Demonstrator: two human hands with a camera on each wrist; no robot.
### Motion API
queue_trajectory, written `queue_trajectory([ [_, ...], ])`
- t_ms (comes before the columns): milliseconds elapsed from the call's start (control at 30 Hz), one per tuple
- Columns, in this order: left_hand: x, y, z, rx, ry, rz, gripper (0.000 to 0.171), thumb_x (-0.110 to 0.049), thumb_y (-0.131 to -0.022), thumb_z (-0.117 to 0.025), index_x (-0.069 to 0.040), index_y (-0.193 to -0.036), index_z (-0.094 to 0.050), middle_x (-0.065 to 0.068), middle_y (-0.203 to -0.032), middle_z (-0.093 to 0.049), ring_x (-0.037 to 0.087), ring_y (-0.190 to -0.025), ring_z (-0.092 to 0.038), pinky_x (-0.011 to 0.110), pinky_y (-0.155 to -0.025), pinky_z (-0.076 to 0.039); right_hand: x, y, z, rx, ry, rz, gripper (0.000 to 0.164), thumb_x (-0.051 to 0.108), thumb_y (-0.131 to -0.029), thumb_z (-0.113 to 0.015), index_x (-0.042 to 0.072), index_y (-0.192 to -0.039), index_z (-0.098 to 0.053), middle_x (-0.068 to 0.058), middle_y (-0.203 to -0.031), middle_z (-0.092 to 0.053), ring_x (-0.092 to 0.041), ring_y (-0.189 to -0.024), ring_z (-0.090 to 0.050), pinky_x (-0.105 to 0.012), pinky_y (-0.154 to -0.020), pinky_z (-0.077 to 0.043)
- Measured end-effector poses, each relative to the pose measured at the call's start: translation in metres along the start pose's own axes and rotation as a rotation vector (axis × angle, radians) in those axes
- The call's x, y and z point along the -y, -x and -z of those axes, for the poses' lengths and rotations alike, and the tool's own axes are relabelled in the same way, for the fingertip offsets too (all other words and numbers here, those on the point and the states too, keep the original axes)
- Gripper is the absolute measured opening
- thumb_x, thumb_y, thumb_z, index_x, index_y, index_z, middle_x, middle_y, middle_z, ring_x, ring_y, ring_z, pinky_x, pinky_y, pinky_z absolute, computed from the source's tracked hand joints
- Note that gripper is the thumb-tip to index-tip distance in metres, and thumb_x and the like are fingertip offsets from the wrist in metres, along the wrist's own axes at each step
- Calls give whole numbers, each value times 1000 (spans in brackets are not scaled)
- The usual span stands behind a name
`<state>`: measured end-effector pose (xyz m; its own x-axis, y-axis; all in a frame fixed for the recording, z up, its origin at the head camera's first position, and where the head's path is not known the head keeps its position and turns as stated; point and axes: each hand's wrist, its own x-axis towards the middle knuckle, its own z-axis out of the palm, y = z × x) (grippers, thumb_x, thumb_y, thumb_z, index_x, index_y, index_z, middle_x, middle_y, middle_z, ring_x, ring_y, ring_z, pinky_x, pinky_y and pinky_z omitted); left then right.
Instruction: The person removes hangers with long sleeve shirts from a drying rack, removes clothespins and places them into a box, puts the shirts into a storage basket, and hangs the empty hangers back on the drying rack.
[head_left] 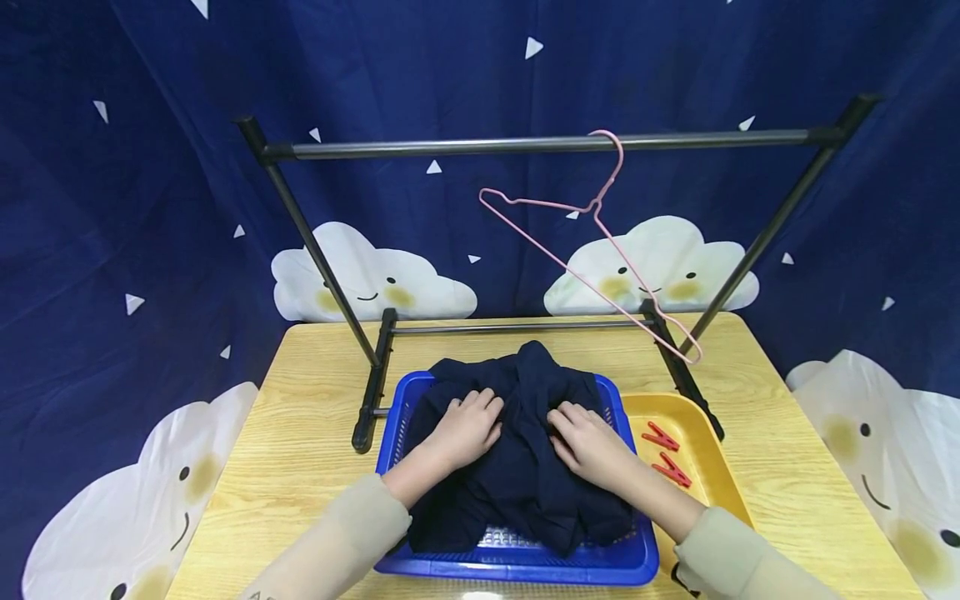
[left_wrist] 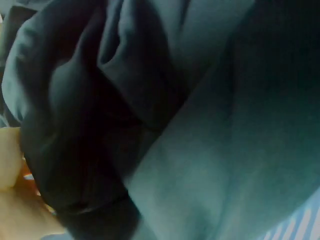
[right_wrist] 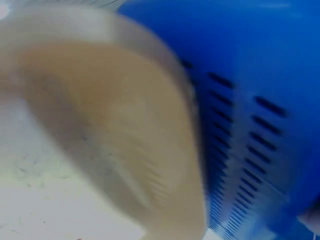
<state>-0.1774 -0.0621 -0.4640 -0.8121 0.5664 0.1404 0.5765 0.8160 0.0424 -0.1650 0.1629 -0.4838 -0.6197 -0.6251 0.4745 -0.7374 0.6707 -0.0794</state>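
A crumpled navy cloth garment lies heaped in a blue plastic basket with slotted sides. My left hand holds the cloth left of the middle, fingers curled into it. Right of a raised central fold, my right hand grips the same garment with bent fingers. Dark folds of the garment fill most of the left wrist view, with part of the left hand at its left edge. In the right wrist view the basket's slotted wall shows beside the tray's yellow rim.
A yellow tray with red clothespins stands right of the basket, partly under my right forearm. Behind stands a black rack; a pink hanger hangs from its metal bar. The wooden table extends on both sides.
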Motion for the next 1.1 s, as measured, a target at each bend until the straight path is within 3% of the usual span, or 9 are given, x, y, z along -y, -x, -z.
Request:
queue_trajectory([
  [200,-9,-1,-19,230,-18,126,52,-36,-91,-52,-15,-136,-36,6,-131,-38,25,-116,-43,48,-89,-39,-3,7,-24,125,107,-50,36,16,-75,-67,6,-106,-51,-11,-98,-49,-27,-86,-53,-42,-69,-46],
  [333,-11,-4,-30,384,1,223,61,-43,-92,-48,-21,-144,-24,2,-144,-26,22,-130,-29,58,-96,-30,-1,10,-34,240,141,-84,45,14,-71,-70,6,-109,-49,-14,-102,-48,-34,-95,-53,-48,-73,-45],
  [533,-11,-8,-48,550,41,321,65,-50,-92,-40,-25,-146,-15,-2,-149,-17,20,-136,-18,62,-95,-29,0,10,-42,448,66,-173,60,9,-66,-72,11,-121,-47,-16,-114,-45,-39,-107,-46,-58,-77,-42],
  [700,-10,-7,-60,646,131,372,63,-50,-93,-38,-26,-146,-14,-1,-150,-15,22,-137,-15,62,-96,-28,-2,11,-44,594,-103,-230,59,7,-74,-64,9,-129,-44,-22,-124,-44,-44,-116,-41,-65,-81,-37],
  [800,-9,-6,-62,680,168,391,61,-49,-94,-38,-26,-146,-18,0,-149,-17,23,-138,-14,63,-97,-25,-3,11,-44,683,-167,-251,57,9,-79,-60,6,-132,-41,-24,-126,-43,-45,-118,-40,-62,-87,-35],
  [933,-11,-7,-59,691,182,391,60,-48,-93,-40,-25,-145,-22,1,-148,-20,24,-138,-13,64,-97,-23,-5,12,-43,782,-199,-278,55,14,-85,-57,5,-136,-38,-23,-130,-42,-45,-118,-40,-57,-93,-33],
  [1100,-11,-8,-57,691,173,380,60,-49,-93,-40,-25,-145,-22,1,-147,-22,25,-137,-14,65,-95,-25,-6,12,-43,815,-208,-297,56,15,-87,-55,6,-138,-35,-21,-135,-38,-45,-121,-36,-57,-97,-30],
])
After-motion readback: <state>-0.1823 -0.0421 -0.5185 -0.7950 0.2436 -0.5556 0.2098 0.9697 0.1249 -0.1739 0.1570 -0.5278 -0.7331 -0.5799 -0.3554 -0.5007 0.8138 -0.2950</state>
